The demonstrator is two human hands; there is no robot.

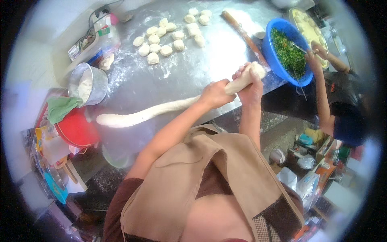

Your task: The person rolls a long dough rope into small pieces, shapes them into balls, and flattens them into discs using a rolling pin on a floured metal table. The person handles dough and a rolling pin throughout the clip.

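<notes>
A long rope of dough (145, 115) stretches from the left side of the metal table (208, 69) up to both my hands. My left hand (217, 94) is wrapped around it near the table's front edge. Beyond that, my right hand (252, 89) grips the thick end, which is raised and juts out past the fingers. Several small dough pieces (154, 47) lie in loose groups on the floured far part of the table. A wooden rolling pin (239, 30) rests at an angle beyond my right hand.
At right, another person's hands (316, 57) hold a utensil over a blue basin (309, 77) of chopped greens (284, 50). Behind it is a tray (325, 63) of pale pieces. Leftward stand a metal pot (101, 81) with flour, a red container (78, 127) and a green cloth (62, 107).
</notes>
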